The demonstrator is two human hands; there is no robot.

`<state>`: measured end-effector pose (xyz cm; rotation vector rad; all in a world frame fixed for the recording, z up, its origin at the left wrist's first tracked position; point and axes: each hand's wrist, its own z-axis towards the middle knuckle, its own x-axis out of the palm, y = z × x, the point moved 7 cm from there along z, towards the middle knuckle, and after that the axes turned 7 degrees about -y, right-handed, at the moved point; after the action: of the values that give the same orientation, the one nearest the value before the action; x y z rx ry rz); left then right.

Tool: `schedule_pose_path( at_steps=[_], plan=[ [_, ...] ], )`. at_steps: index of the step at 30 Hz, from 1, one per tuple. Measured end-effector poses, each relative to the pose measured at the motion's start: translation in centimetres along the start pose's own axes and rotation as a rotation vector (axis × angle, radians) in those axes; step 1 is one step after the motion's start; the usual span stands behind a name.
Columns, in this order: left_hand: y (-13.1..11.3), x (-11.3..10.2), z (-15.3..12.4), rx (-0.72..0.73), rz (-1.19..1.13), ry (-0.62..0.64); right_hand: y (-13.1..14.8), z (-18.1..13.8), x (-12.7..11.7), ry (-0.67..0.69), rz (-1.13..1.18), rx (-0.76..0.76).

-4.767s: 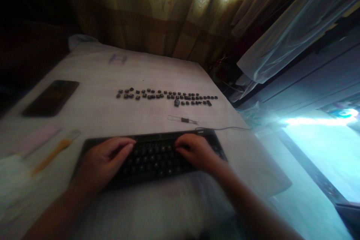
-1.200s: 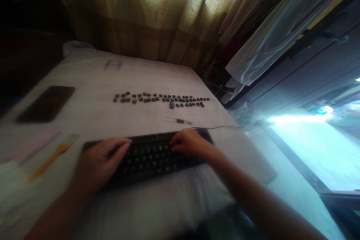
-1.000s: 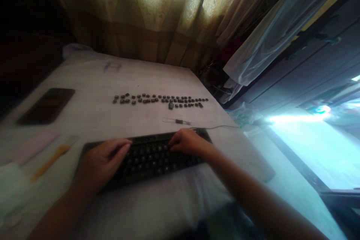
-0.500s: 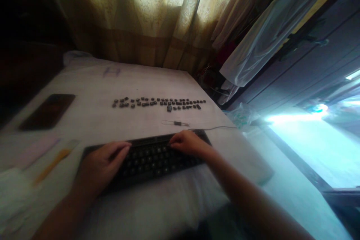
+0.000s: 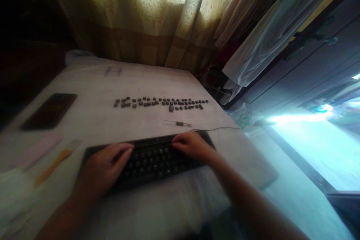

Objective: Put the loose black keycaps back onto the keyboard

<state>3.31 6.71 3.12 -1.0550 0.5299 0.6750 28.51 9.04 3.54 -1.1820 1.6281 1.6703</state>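
Note:
A black keyboard point(image 5: 153, 157) lies on a white cloth-covered surface point(image 5: 146, 78) close to me. My left hand point(image 5: 102, 168) rests on its left end, fingers bent loosely over the edge and keys. My right hand point(image 5: 191, 145) sits on the right part of the keyboard with its fingers curled down onto the top rows; what is under them is hidden. Beyond the keyboard, several loose dark keycaps point(image 5: 160, 102) lie in a long row. A small wire tool point(image 5: 178, 123) lies between the row and the keyboard.
A dark phone point(image 5: 49, 110) lies at the left. A yellow-handled brush point(image 5: 54, 161) and a pale pink strip point(image 5: 36, 150) lie left of the keyboard. A thin cable point(image 5: 222, 129) runs right from the keyboard. Curtains point(image 5: 157, 11) hang behind; the surface's edge drops off at the right.
My right hand has shifted from the keyboard's right end to its upper rows and stayed there. My left hand has kept its place. The view has wobbled slightly.

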Motion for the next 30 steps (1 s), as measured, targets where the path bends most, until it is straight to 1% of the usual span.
schedule_pose_path(
  at_steps=[4, 8, 11, 15, 21, 30],
  plan=[
    [-0.3, 0.2, -0.1, 0.019, -0.01, 0.004, -1.2, -0.1, 0.0, 0.007, 0.093, 0.028],
    [-0.5, 0.3, -0.1, 0.025, -0.006, 0.011, -0.9, -0.3, 0.6, 0.03, 0.124, 0.037],
    [-0.5, 0.3, -0.1, 0.026, -0.006, 0.012, -0.4, -0.3, 1.2, 0.056, 0.073, 0.052],
    [-0.5, 0.2, 0.0, 0.016, -0.002, 0.005, -0.2, -0.2, 1.2, 0.04, -0.024, 0.056],
    [-0.3, 0.2, -0.1, 0.02, 0.006, 0.004, -0.5, -0.1, 1.2, 0.049, -0.007, 0.074],
    [-0.1, 0.5, -0.2, 0.018, -0.019, 0.018, -0.1, 0.3, 0.9, 0.079, -0.046, 0.082]
  ],
)
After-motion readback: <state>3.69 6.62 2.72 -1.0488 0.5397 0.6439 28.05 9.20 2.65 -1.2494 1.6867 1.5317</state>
